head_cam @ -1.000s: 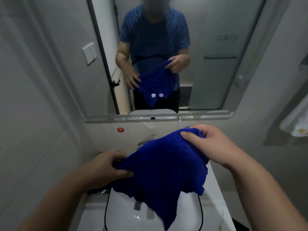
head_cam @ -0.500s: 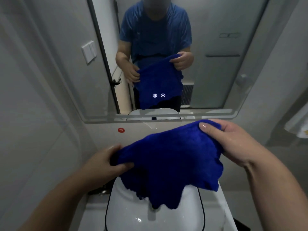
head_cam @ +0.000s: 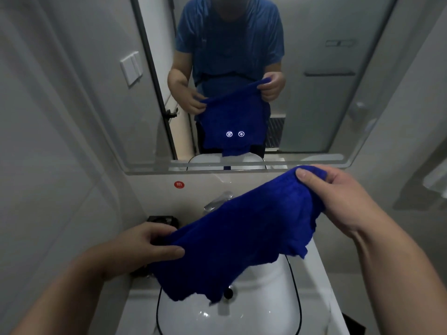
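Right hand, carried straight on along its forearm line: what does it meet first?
Beyond the blue cloth it grips, the right hand would probably reach the lower edge of the mirror first, though depth is unclear.

Basin: white, thin black rim, sunk in the countertop.
Drain: dark, on the basin's floor.
Faucet: chrome, at the countertop's back edge.
Red sticker: on the wall, just under the mirror.
Dark object: back-left corner; I can't identify it.
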The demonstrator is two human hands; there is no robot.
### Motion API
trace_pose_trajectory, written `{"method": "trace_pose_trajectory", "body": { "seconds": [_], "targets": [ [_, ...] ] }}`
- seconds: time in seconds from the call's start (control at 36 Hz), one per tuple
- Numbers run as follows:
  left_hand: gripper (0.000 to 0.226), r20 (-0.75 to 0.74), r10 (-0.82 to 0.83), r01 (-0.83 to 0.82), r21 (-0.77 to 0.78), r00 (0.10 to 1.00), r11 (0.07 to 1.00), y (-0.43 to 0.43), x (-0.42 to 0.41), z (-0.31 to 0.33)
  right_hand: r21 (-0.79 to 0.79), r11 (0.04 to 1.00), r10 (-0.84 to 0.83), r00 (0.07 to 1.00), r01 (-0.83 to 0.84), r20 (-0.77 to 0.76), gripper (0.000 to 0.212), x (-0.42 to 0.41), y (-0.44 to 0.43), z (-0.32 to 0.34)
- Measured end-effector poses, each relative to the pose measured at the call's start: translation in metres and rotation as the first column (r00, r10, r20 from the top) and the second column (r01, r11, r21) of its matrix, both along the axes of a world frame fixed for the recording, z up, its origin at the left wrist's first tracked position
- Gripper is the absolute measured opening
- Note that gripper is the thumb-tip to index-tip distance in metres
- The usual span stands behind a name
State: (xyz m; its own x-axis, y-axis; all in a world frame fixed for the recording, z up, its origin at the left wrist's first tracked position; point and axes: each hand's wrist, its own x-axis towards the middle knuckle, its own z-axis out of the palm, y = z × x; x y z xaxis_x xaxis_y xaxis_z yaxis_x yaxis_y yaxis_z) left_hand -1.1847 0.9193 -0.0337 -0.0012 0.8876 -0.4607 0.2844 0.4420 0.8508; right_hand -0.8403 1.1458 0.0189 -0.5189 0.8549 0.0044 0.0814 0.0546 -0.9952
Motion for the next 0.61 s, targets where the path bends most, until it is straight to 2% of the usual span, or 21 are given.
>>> {"method": "trace_pose_trajectory", "body": {
  "seconds": [0.11,0.17,0.22,0.36,0.44,0.5,0.53,0.56,0.61],
  "targets": [
    [0.059,0.216,0.218,-0.242,0.091,0.952,0.966,-0.004,-0.008,-0.009,-0.049,0.992,-0.118,0.992,0.120,0.045,0.026,-0.001,0.007,-0.007],
    [0.056,0.276,0.349,-0.387,0.095,0.896,0.917,-0.002,-0.006,-0.011,-0.090,0.984,-0.148,0.987,0.153,0.060,0.023,-0.002,0.010,-0.011],
    [0.046,0.285,0.428,-0.460,0.051,0.858,0.887,0.003,0.001,-0.010,-0.098,0.977,-0.180,0.978,0.191,0.107,0.023,-0.006,0.011,-0.014],
    [0.030,0.316,0.590,-0.582,-0.131,0.743,0.803,0.021,0.042,-0.015,0.129,0.957,-0.289,0.897,0.260,0.333,0.027,-0.039,-0.013,-0.025],
    [0.031,0.435,0.621,-0.600,-0.207,0.651,0.773,0.033,0.069,-0.015,0.274,0.957,-0.199,0.908,0.099,0.369,0.017,-0.065,-0.054,-0.031],
    [0.040,0.512,0.575,-0.567,-0.193,0.638,0.801,0.039,0.081,-0.015,0.289,0.956,-0.065,0.929,-0.046,0.365,0.010,-0.081,-0.086,-0.038],
    [0.046,0.534,0.534,-0.535,-0.171,0.656,0.827,0.041,0.086,-0.014,0.270,0.955,0.011,0.926,-0.122,0.377,0.009,-0.087,-0.101,-0.041],
    [0.053,0.533,0.486,-0.497,-0.136,0.692,0.857,0.042,0.089,-0.012,0.258,0.946,0.082,0.914,-0.197,0.397,0.016,-0.091,-0.113,-0.043],
    [0.061,0.464,0.403,-0.435,-0.043,0.789,0.899,0.039,0.089,-0.006,0.226,0.912,0.220,0.874,-0.342,0.433,0.027,-0.092,-0.125,-0.045]
  ]
}}
